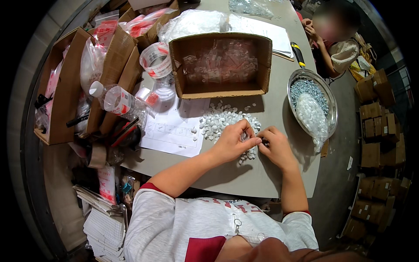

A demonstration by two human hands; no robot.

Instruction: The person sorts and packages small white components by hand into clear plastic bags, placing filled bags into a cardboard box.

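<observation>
A heap of small white round plastic caps (216, 120) lies on the table in front of me. Over its near right side, my left hand (233, 140) is closed, with a small see-through plastic bag (244, 137) showing between thumb and fingers. My right hand (276, 147) meets it at the left thumb tip, its fingers curled in a pinch. Whatever the right fingers hold is hidden. Just beyond the heap, an open cardboard box (220, 94) contains many small see-through bags (227, 61).
To the right, a steel bowl (334, 118) holds screws (309, 89) and a bag of white caps (310, 111). A yellow-black handled tool (298, 54) lies beyond it. Printed paper (174, 137), a plastic bottle (118, 100), tape rolls (156, 61) and cartons (65, 109) occupy the left. Another person sits far right.
</observation>
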